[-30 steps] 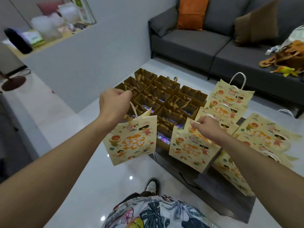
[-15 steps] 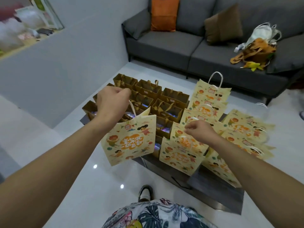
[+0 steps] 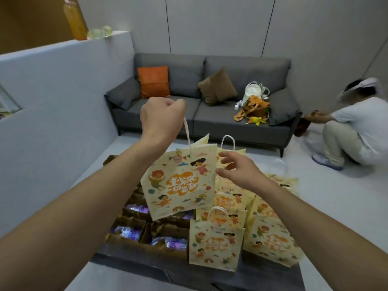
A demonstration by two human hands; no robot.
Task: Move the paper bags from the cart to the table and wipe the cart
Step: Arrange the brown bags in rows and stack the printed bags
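Note:
My left hand (image 3: 160, 117) grips the white handle of a cream paper bag (image 3: 180, 183) printed with cartoon children, and the bag hangs in the air over the low dark table (image 3: 159, 274). Just to the bag's right, my right hand (image 3: 237, 171) hovers with its fingers spread and holds nothing. Below it another printed paper bag (image 3: 216, 242) stands upright on the table, with several more bags (image 3: 270, 244) standing and lying to its right. Brown open bags (image 3: 147, 229) with purple packets inside fill the table's left half. No cart is in view.
A grey sofa (image 3: 210, 114) with an orange cushion (image 3: 154, 81), a brown cushion (image 3: 218, 86) and a heap of bags (image 3: 253, 107) stands behind the table. A person in white (image 3: 348, 127) crouches at the right. A white half wall (image 3: 63, 97) runs along the left.
My left hand has lifted its bag higher and toward the middle. My right hand has let go of the second bag, which now stands on the table. The view has tilted up toward the sofa.

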